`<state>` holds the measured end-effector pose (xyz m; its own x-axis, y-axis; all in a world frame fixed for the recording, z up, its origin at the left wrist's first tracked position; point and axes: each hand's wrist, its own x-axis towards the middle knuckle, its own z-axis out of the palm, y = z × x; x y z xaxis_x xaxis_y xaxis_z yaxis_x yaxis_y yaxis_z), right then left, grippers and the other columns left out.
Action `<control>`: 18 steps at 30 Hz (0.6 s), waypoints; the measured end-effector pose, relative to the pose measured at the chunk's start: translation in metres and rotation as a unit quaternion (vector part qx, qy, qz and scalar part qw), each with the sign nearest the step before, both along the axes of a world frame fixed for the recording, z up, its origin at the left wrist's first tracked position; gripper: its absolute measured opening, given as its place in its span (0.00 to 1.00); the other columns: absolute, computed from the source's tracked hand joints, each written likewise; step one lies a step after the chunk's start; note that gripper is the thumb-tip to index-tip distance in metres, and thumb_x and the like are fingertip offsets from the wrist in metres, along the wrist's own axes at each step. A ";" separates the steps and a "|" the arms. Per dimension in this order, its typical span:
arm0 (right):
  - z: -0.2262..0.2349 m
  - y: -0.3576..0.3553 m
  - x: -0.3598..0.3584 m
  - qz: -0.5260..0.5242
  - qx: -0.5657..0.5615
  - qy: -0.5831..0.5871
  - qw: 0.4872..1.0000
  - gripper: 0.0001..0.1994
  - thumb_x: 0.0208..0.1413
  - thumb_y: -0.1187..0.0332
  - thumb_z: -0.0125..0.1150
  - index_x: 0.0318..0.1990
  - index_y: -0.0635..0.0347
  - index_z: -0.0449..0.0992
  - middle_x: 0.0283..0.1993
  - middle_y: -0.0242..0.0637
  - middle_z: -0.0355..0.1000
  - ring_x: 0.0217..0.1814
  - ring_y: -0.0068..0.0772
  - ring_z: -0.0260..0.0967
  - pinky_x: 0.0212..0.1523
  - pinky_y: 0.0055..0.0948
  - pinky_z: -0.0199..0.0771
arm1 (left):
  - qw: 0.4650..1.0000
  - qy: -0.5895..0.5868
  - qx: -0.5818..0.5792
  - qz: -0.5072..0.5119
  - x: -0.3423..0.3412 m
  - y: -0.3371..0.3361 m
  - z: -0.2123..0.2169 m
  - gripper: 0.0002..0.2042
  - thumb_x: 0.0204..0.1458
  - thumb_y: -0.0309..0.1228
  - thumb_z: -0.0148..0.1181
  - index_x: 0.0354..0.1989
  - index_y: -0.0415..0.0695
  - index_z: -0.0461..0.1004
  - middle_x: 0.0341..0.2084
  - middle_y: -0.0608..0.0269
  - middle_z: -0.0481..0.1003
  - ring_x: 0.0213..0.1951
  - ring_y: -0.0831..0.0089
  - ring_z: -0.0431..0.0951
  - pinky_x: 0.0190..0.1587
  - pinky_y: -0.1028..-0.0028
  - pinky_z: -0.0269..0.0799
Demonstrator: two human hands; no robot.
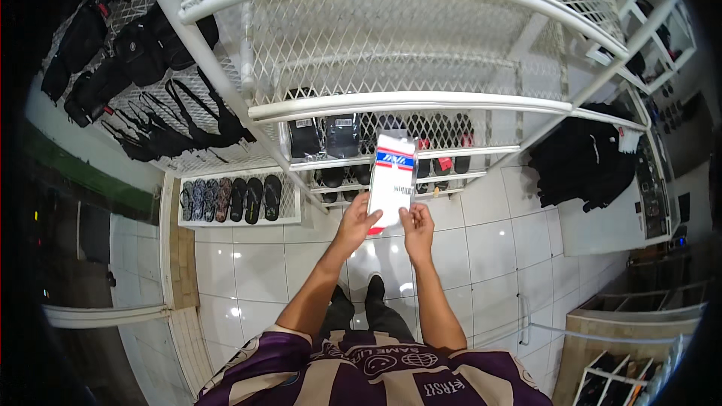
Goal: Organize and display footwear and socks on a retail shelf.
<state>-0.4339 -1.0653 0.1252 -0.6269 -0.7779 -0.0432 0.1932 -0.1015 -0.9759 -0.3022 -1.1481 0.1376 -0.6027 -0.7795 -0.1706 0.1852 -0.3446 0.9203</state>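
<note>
A flat, clear-wrapped pack of white socks (pixel 392 183) is held upright before me. It has blue and red bands near its top, a patch of red at the bottom and a barcode label on the right side. My left hand (pixel 355 224) grips its lower left edge, thumb on the front. At the lower right edge, my right hand (pixel 418 231) pinches it between thumb and fingers. The fingers behind the pack are partly hidden.
A tall white mesh rack (pixel 406 105) stands ahead, with black packaged items (pixel 343 135) on a lower shelf. Flip-flops (pixel 253 200) line a low shelf at left, below hanging black bags (pixel 143 49). Black clothing (pixel 583 158) hangs at right. White floor tiles (pixel 481 252) lie below.
</note>
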 end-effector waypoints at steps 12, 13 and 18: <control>0.061 0.149 0.082 -0.093 0.033 -0.041 0.994 0.20 0.53 0.72 0.61 0.52 0.62 0.62 0.44 0.36 0.70 0.40 0.22 0.68 0.34 0.22 0.70 | 0.979 0.057 0.058 -0.189 0.034 0.086 0.057 0.22 0.55 0.21 0.52 0.58 0.43 0.55 0.45 0.54 0.71 0.48 0.72 0.72 0.49 0.73 0.68; 0.067 0.162 0.096 -0.124 0.006 -0.051 0.991 0.20 0.53 0.73 0.60 0.53 0.62 0.62 0.43 0.36 0.70 0.40 0.22 0.68 0.33 0.22 0.71 | 0.970 0.079 0.062 -0.223 0.037 0.094 0.057 0.22 0.55 0.20 0.51 0.58 0.43 0.55 0.45 0.53 0.71 0.48 0.72 0.72 0.49 0.73 0.69; 0.076 0.233 0.179 -0.285 -0.033 -0.017 0.958 0.20 0.54 0.76 0.58 0.54 0.64 0.61 0.43 0.36 0.70 0.36 0.20 0.68 0.34 0.21 0.71 | 0.915 0.087 0.068 -0.389 0.070 0.137 0.077 0.25 0.52 0.23 0.56 0.57 0.37 0.54 0.45 0.54 0.71 0.46 0.71 0.73 0.48 0.74 0.69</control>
